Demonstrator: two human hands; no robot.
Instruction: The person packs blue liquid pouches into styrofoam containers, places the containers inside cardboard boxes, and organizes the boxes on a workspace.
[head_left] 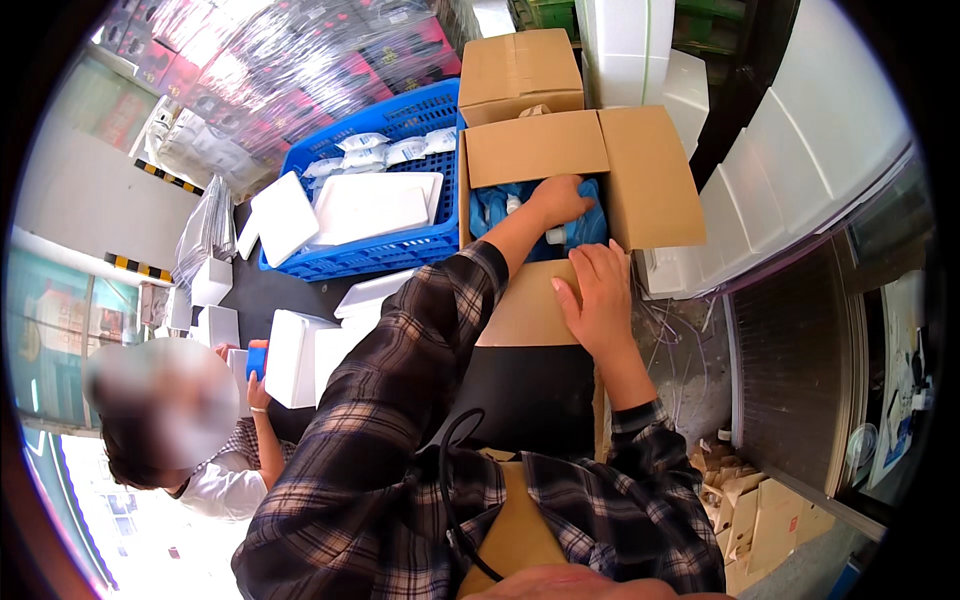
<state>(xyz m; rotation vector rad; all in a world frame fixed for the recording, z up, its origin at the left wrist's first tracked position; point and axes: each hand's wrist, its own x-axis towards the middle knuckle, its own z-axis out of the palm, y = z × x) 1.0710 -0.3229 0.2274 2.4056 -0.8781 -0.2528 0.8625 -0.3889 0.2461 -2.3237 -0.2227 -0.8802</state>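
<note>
An opened cardboard box (540, 145) stands at the far end of the black table, flaps folded out. Crumpled blue plastic (488, 205) fills it, with a white cap (556, 236) and another white piece showing among the folds. My left hand (562, 202) reaches down into the box, fingers curled against the blue plastic; the fingertips are hidden. Over the near edge of the box, my right hand (600, 300) lies flat on the front flap (525, 305), thumb spread from the fingers.
Left of the box sits a blue crate (365, 250) with white packs (365, 157) and foam lids (370, 205). White foam boxes (295, 355) stand nearer. A person (225, 490) at the left holds a blue tape roll (257, 360). Tall foam boxes (770, 170) line the right.
</note>
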